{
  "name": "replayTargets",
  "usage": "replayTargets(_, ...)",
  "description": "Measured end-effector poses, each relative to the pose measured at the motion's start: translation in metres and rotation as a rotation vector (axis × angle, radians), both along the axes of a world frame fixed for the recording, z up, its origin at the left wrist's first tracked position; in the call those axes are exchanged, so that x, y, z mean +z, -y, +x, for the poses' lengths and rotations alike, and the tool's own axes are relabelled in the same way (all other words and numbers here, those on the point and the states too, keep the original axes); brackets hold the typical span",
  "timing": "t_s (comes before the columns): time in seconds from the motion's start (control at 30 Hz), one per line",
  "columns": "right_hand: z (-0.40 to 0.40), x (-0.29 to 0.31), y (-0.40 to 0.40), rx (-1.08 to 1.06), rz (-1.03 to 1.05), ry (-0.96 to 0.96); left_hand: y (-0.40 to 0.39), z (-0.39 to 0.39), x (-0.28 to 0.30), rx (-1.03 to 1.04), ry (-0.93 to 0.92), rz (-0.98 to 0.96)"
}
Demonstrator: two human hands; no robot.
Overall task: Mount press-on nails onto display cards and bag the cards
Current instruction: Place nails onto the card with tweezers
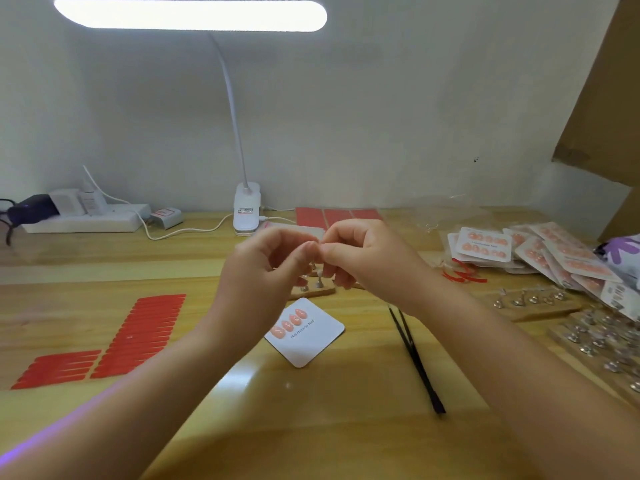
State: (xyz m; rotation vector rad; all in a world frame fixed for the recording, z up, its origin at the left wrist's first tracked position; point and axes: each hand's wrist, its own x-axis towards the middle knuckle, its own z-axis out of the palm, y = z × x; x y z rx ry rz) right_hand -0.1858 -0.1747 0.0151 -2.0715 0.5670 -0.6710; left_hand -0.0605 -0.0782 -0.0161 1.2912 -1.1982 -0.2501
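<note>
Item pinched between left hand [273,258] and right hand [356,252] fingertips: blurred, too small to identify. Wooden stand [313,289] at frame centre: mostly hidden behind both hands. Bagged cards [540,254] and cardboard [602,98]: cut off at right edge.

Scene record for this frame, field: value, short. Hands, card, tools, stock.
left hand: raised, fingertips meeting right hand; item pinched too small to tell
right hand: same, over the wooden nail stand
display card: flat on table, four pink nails in one row
tweezers: lying right of card, unheld
red adhesive strips: left
bagged cards: piled right
lamp: on
</note>
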Motion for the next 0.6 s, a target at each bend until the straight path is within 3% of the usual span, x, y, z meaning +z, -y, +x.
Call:
replayTargets(0.17,0.001,-0.003,-0.002,0.088,0.062,0.007,-0.002,0.014,-0.001,0.056,0.126,-0.005)
replayTargets(0.33,0.004,-0.008,-0.003,0.070,0.050,-0.099,-0.003,0.017,-0.009,0.175,0.429,-0.016)
replayTargets(0.4,0.003,-0.005,-0.001,0.025,0.014,-0.268,-0.003,0.018,-0.012,0.199,0.434,0.020)
replayTargets(0.53,-0.015,0.003,0.011,-0.046,-0.077,-0.924,-0.004,0.018,-0.016,0.206,0.313,0.142)
replayTargets(0.6,-0.024,0.005,0.016,-0.080,-0.054,-1.157,-0.003,0.018,-0.017,0.211,0.257,0.184)
